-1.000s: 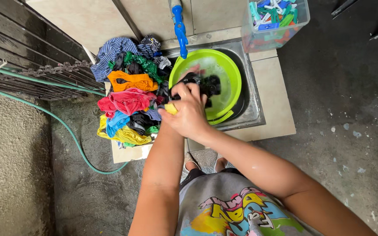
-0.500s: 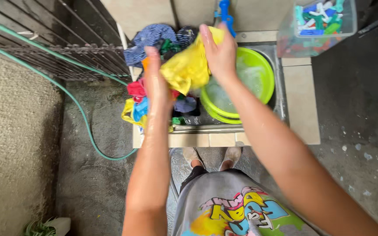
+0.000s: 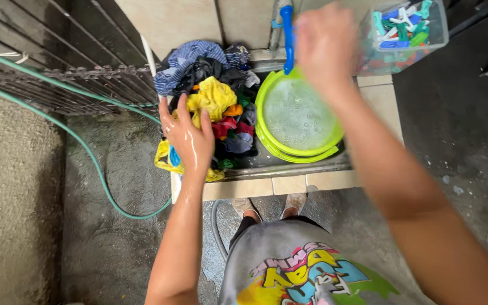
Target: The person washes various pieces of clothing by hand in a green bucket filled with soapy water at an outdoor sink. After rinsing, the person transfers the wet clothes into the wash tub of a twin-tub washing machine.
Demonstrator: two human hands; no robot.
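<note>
The left hand (image 3: 189,137) rests flat, fingers spread and gripping nothing, on the heap of wet clothes (image 3: 213,101) piled on the counter (image 3: 272,184) beside the green basin (image 3: 296,116). The right hand (image 3: 324,42) hovers blurred above the basin's far rim; I cannot tell its grip.

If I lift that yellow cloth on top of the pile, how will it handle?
The yellow cloth lies crumpled, so probably floppy. The left hand on the clothes pile glistens wet, so it may be damp, heavy and clingy.
</note>
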